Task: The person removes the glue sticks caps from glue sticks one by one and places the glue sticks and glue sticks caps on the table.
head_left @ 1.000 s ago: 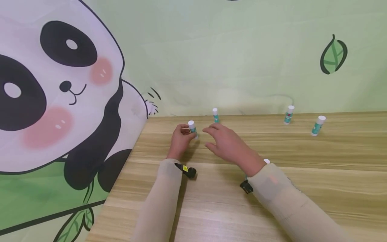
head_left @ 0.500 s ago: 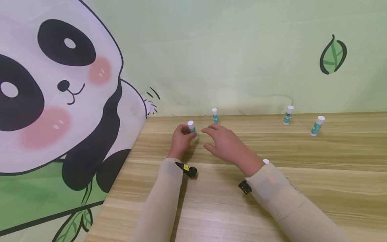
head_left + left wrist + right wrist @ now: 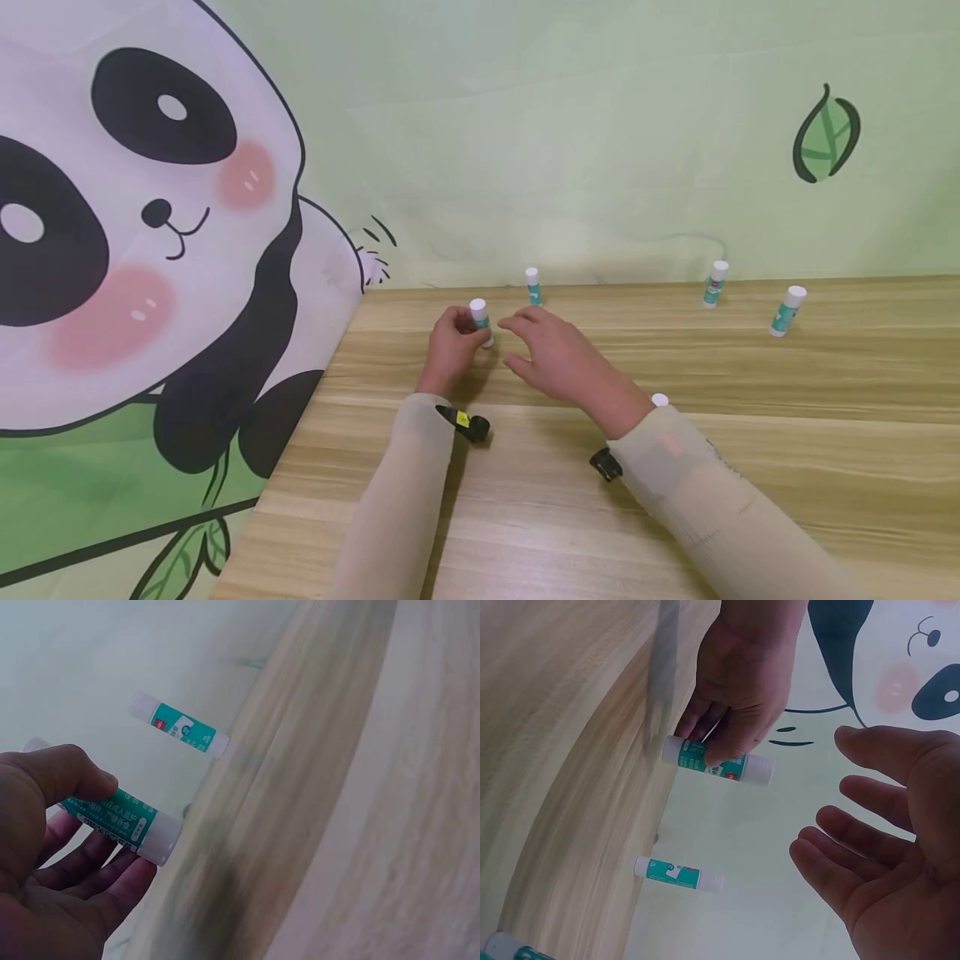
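Head view bright; shadow fell beside left fingers (image 3: 454, 315), glare well short of them on table (image 3: 525, 533); wrist views dimmer.

Head: from above, facing forward and down over the table (image 3: 525, 517) to the backdrop (image 3: 562, 167); widest, farthest.
Left wrist: close behind the left hand (image 3: 56, 896), turned sideways, table rightward.
Right wrist: close to the right hand (image 3: 900, 859), facing the left hand, table leftward.
Both wrists share: held stick (image 3: 127, 817), far stick (image 3: 184, 727).
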A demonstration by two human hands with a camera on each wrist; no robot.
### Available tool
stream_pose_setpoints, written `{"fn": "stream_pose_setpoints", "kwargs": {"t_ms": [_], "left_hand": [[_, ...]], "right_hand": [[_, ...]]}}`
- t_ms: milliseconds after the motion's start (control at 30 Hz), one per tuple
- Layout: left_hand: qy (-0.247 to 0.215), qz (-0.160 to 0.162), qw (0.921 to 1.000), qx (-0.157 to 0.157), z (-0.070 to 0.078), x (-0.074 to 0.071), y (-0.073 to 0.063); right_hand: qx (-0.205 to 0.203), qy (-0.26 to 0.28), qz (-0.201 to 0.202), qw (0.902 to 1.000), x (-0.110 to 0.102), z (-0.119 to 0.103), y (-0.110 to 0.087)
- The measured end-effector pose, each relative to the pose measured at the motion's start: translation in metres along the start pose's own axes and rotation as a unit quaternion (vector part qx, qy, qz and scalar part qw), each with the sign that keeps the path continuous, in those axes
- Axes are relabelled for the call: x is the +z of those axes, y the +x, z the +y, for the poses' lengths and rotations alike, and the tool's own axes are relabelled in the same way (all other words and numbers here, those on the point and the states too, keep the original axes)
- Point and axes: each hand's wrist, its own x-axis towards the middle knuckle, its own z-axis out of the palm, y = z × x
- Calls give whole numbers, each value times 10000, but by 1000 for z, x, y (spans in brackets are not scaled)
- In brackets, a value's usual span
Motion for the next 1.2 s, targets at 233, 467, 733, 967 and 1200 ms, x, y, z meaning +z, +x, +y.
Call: {"fn": "stream_pose_setpoints", "kwargs": {"t_ms": [233, 467, 733, 967, 1200], "left_hand": [[52, -91, 9999, 29, 3, -2, -5], [209, -166, 9996, 105, 6, -1, -12], [353, -283, 9987, 243, 9, -1, -19], [420, -451, 9972, 425, 13, -3, -23], [508, -740, 9939, 640, 18, -5, -28]], "right_hand": [[54, -9, -2, 10000, 0, 0, -1], [60, 29, 96, 9999, 0, 2, -3], [115, 86, 79, 9999, -1, 2, -2], [193, 127, 88, 9997, -3, 4, -2], [184, 149, 116, 9997, -2, 7, -1]]}}
